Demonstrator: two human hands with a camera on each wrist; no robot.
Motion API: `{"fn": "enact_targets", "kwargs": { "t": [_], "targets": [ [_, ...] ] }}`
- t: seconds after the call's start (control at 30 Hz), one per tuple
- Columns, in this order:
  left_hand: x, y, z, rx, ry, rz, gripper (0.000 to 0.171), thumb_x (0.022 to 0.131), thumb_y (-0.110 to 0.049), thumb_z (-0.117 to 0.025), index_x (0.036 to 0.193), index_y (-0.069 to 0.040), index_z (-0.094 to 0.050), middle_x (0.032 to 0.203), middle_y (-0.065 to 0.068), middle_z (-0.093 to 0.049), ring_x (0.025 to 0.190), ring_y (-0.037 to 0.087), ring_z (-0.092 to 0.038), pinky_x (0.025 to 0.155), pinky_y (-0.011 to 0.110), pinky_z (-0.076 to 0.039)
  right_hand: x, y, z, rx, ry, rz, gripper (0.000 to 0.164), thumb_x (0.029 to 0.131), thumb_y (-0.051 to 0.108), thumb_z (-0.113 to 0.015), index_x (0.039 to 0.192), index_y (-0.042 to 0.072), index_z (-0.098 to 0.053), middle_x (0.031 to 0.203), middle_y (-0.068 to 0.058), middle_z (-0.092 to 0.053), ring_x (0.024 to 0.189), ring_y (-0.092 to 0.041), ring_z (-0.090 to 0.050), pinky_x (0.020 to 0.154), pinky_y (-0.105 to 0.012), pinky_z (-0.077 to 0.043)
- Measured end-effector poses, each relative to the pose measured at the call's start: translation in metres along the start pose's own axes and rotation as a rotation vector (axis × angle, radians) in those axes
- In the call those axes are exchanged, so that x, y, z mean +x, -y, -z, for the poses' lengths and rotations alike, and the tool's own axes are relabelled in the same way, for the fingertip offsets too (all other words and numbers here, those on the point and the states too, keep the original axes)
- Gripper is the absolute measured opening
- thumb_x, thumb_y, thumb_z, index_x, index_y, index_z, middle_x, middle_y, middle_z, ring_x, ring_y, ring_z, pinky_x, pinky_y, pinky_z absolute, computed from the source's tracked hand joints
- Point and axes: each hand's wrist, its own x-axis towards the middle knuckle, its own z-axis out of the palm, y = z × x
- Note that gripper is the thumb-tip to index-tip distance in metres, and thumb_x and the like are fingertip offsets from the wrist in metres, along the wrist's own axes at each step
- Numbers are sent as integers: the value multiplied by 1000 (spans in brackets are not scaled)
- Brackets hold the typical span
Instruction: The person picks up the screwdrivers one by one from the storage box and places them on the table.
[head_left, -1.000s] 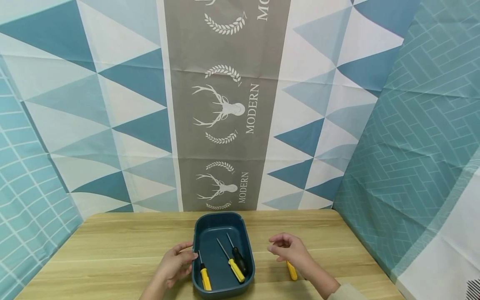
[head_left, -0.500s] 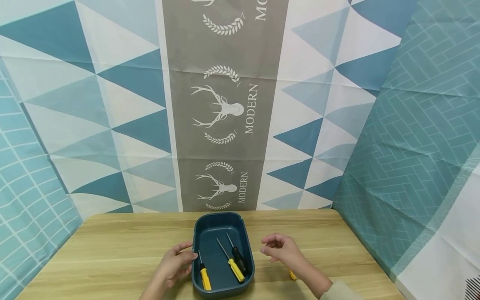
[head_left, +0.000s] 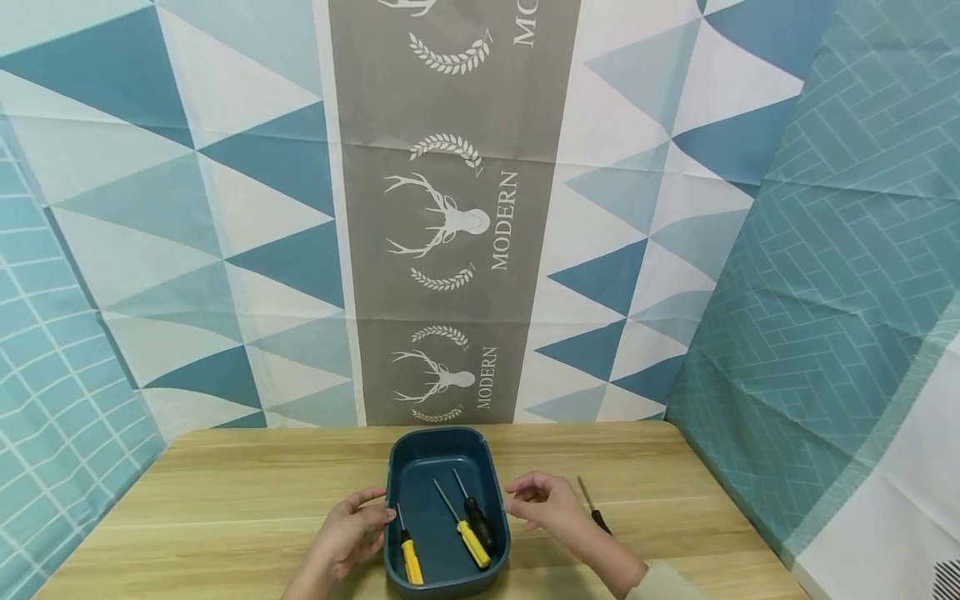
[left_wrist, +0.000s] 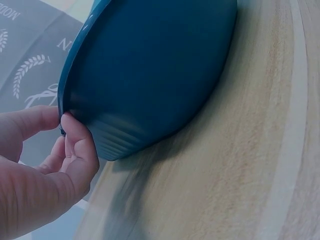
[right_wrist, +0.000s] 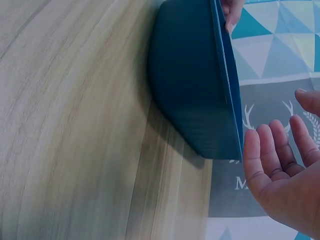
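Note:
A dark blue bin (head_left: 432, 479) sits on the table with three screwdrivers inside. One screwdriver (head_left: 411, 560) with a yellow and black handle lies along its left side. To the right are a yellow-handled screwdriver (head_left: 474, 546) and a black-handled screwdriver (head_left: 478, 521). My left hand (head_left: 352, 529) pinches the bin's left rim between thumb and finger, as the left wrist view shows on the bin (left_wrist: 150, 75). By the opposite rim, my right hand (head_left: 546, 507) has its fingers loosely bent and holds nothing. In the right wrist view, the right hand (right_wrist: 285, 175) shows its palm and spread thumb.
Another screwdriver (head_left: 597, 518) lies on the wooden table (head_left: 262, 500) to the right, its handle partly hidden by my right forearm. Patterned cloth (head_left: 442, 250) hangs behind the table's far edge, and a teal cloth (head_left: 817, 333) hangs at the right.
My right hand has moved left, from over the screwdriver on the table to the bin's right rim. More of that screwdriver's shaft shows now. My left hand keeps its place.

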Motion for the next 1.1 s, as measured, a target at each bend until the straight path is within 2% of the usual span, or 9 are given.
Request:
{"fn": "enact_targets", "kwargs": {
  "t": [0.23, 0.53, 0.73, 1.1],
  "targets": [
    [0, 0, 0, 13, 1, -1, 61, 83, -8, -66, 135, 6, -38, 95, 8, -66, 77, 16, -61, 64, 28, -51, 3, 0, -9, 8, 23, 3, 39, 84, 25, -69, 112, -1, -59, 89, -1, -62, 78, -13, -58, 71, -40, -55],
    [0, 1, 1, 6, 0, -9, 60, 82, -8, -67, 134, 6, -38, 92, 6, -65, 75, 16, -61, 63, 28, -51, 5, 6, -19, 13, 49, 11, 32, 83, 24, -70, 106, 3, -62, 89, -2, -61, 78, -12, -57, 68, -35, -55],
    [0, 2, 2, 5, 2, -7, 61, 82, -8, -66, 134, 6, -38, 91, 6, -65, 74, 16, -60, 63, 28, -51, 8, 8, -28, -1, 60, 1, 34, 82, 25, -71, 106, 2, -62, 88, -1, -61, 77, -13, -57, 68, -32, -55],
    [-1, 1, 2, -3, 16, -2, 61, 83, -10, -66, 135, 5, -38, 96, 8, -65, 76, 16, -61, 64, 27, -51, 11, 12, -42, -10, 88, 13, 31, 84, 20, -69, 106, -1, -62, 86, -2, -62, 75, -13, -58, 67, -35, -56]
  ]
}}
